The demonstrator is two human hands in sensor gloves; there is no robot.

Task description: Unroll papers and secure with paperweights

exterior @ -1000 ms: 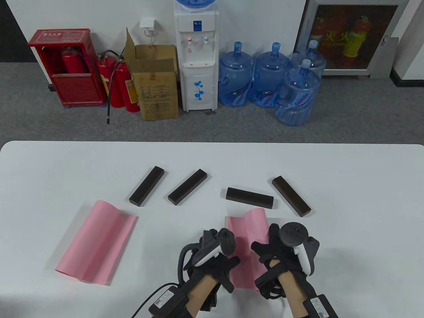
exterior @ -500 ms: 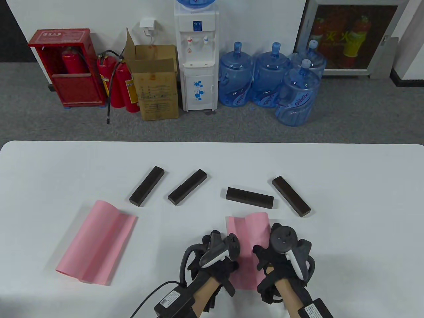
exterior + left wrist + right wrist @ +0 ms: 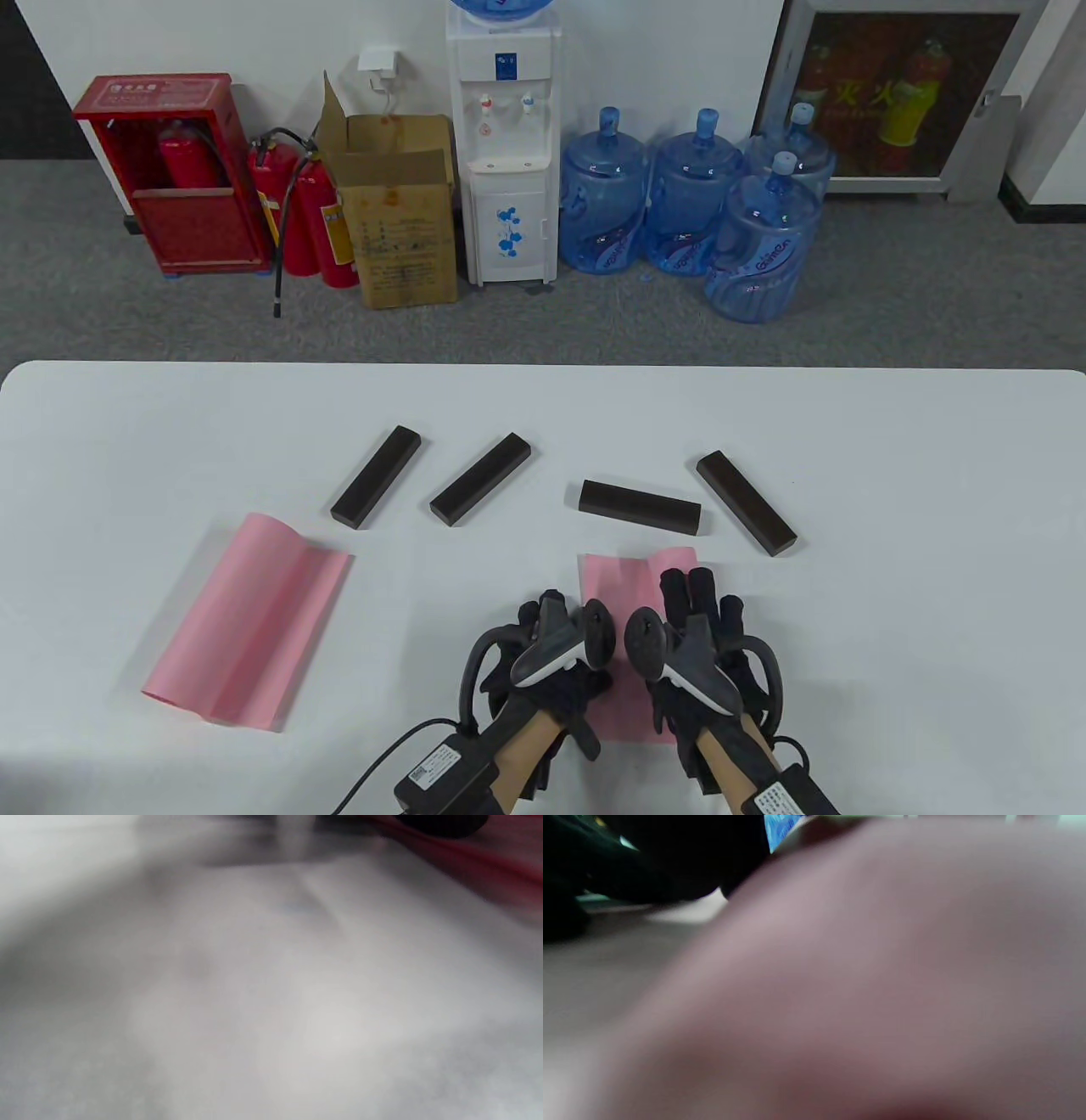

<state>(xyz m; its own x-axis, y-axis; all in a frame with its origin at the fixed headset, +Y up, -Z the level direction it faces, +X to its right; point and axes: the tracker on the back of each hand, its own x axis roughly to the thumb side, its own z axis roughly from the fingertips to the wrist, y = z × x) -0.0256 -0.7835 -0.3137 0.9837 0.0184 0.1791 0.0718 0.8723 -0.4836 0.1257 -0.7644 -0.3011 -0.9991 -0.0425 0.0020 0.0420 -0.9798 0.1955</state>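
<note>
Now the right hand (image 3: 691, 645) has been laid flat, fingers spread, on the lower-centre pink paper sheet (image 3: 615, 586), flattening it; the left hand's (image 3: 551, 671) grip cannot be told.

My right hand (image 3: 697, 658) has rolled palm-down, fingers now spread flat on the right pink paper (image 3: 612, 586), whose raised right edge has been pressed down. My left hand (image 3: 551, 658) slid slightly nearer me along the paper's left edge.
</note>
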